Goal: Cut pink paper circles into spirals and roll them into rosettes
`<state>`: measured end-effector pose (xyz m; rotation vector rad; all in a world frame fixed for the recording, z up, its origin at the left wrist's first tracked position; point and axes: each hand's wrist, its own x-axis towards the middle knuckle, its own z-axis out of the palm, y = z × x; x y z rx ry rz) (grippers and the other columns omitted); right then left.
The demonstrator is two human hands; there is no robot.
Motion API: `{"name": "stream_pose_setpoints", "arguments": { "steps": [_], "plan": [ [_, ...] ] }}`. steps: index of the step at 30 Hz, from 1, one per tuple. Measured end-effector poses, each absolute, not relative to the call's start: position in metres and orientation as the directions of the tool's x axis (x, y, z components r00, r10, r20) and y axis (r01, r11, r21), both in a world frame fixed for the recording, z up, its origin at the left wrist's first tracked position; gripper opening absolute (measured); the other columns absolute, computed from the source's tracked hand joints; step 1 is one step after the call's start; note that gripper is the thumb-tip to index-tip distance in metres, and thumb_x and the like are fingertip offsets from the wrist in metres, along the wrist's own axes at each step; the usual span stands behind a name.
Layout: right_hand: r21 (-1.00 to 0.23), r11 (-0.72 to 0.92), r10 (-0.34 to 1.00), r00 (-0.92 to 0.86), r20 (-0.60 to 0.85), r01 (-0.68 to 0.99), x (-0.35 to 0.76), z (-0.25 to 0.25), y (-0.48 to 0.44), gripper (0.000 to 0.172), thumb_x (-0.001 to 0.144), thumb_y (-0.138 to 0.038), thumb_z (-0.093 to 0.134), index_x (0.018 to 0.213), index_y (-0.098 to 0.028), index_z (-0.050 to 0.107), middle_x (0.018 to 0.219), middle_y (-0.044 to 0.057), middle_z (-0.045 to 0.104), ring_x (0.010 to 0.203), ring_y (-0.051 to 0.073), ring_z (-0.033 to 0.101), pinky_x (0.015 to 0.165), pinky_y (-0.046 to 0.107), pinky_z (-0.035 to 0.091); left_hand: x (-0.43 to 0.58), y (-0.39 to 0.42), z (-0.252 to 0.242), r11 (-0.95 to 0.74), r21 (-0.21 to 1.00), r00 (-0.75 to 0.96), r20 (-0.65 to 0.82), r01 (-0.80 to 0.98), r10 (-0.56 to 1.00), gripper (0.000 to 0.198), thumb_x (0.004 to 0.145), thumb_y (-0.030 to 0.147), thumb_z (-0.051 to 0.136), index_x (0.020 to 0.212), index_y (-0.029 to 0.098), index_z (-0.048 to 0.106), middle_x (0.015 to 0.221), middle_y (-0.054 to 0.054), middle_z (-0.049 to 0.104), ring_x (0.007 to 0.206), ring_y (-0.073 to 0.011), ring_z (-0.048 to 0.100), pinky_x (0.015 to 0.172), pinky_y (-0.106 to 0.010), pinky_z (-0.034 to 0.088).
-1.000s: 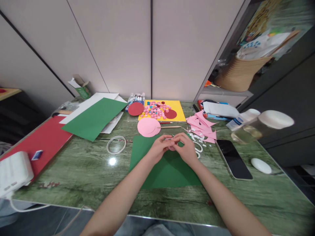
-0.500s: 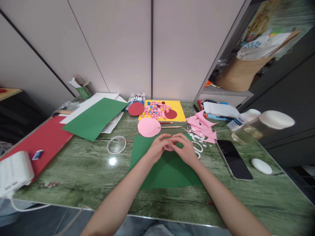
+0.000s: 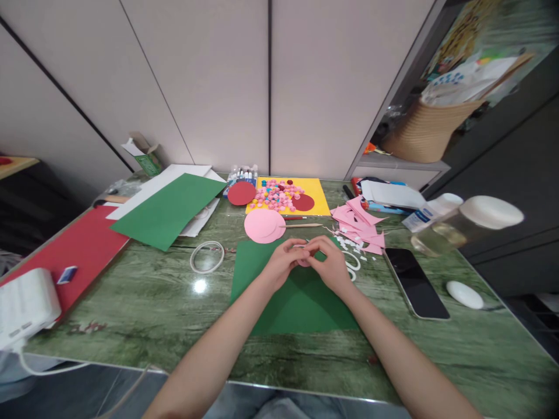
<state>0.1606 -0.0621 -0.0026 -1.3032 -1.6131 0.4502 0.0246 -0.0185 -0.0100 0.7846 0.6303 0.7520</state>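
Over a green paper sheet (image 3: pixel 301 311), my left hand (image 3: pixel 282 265) and my right hand (image 3: pixel 329 265) meet fingertip to fingertip. Both are closed in a pinch on a small piece of pink paper (image 3: pixel 303 263), mostly covered by the fingers. White scissor-like loop handles (image 3: pixel 354 263) show beside my right hand; the rest is hidden. Beyond my left hand lie overlapping pink paper circles (image 3: pixel 261 226) with a pointed wooden stick (image 3: pixel 305 225) touching them. Further back, small pink, blue, yellow and red balls (image 3: pixel 277 198) rest on a yellow sheet (image 3: pixel 321 189).
Pink paper offcuts (image 3: pixel 356 224), white scraps (image 3: pixel 349 241) and a phone (image 3: pixel 417 285) lie to the right, near a clear bottle (image 3: pixel 463 227) and a white mouse (image 3: pixel 464 295). A tape ring (image 3: pixel 207 257), red sheet (image 3: pixel 65 256) and white adapter (image 3: pixel 26 305) are left.
My fingertips have shifted slightly and drawn closer together around the pink paper, which shows a little less. Everything else on the table stays where it was.
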Motion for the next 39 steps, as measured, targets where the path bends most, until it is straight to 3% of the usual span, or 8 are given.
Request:
{"name": "stream_pose_setpoints", "arguments": {
  "steps": [7,14,21,30,39],
  "plan": [
    [-0.788,0.347,0.894,0.075,0.442,0.509,0.1588,-0.003,-0.0606,0.011,0.072,-0.018,0.061,0.066,-0.02,0.051,0.077,0.001,0.055,0.074,0.016,0.054,0.06,0.027,0.045,0.0275,-0.0217,-0.0105,0.472,0.811,0.579,-0.211,-0.347,0.788,0.036,0.059,0.016,0.071,0.092,0.014,0.055,0.072,-0.002,0.064,0.064,-0.0106,0.06,0.064,-0.023,0.042],
    [-0.78,0.347,0.901,0.044,0.431,0.521,0.1587,-0.0034,-0.0617,0.006,0.075,-0.018,0.059,0.08,-0.021,0.06,0.084,0.002,0.055,0.068,0.014,0.054,0.063,0.029,0.046,0.0259,-0.0193,-0.0075,0.462,0.81,0.522,-0.235,-0.361,0.82,0.037,0.057,0.015,0.069,0.091,0.015,0.056,0.068,0.0,0.063,0.061,-0.0112,0.059,0.059,-0.023,0.042],
    [-0.77,0.382,0.913,-0.081,0.399,0.51,0.1603,-0.0067,-0.0612,0.015,0.082,-0.021,0.054,0.093,-0.025,0.064,0.094,0.005,0.056,0.09,0.019,0.055,0.071,0.031,0.048,0.0235,-0.0174,-0.0044,0.444,0.825,0.525,-0.219,-0.351,0.822,0.033,0.058,0.009,0.062,0.09,0.015,0.055,0.07,0.0,0.062,0.065,-0.0121,0.06,0.06,-0.022,0.042],
    [-0.77,0.359,0.902,0.016,0.432,0.528,0.1614,-0.0053,-0.0607,0.008,0.078,-0.018,0.056,0.084,-0.022,0.061,0.088,0.003,0.054,0.078,0.017,0.055,0.065,0.029,0.046,0.0247,-0.0184,-0.0066,0.481,0.792,0.56,-0.22,-0.376,0.799,0.036,0.059,0.015,0.069,0.092,0.015,0.056,0.073,-0.001,0.065,0.068,-0.0126,0.061,0.066,-0.025,0.044],
    [-0.793,0.338,0.908,0.046,0.417,0.507,0.1597,-0.0062,-0.0595,0.003,0.076,-0.019,0.059,0.076,-0.02,0.056,0.085,0.003,0.054,0.071,0.015,0.053,0.061,0.027,0.044,0.0274,-0.0213,-0.0102,0.46,0.801,0.549,-0.202,-0.385,0.811,0.035,0.058,0.014,0.071,0.09,0.014,0.056,0.072,-0.001,0.064,0.068,-0.0132,0.062,0.063,-0.024,0.044]
  ]
}}
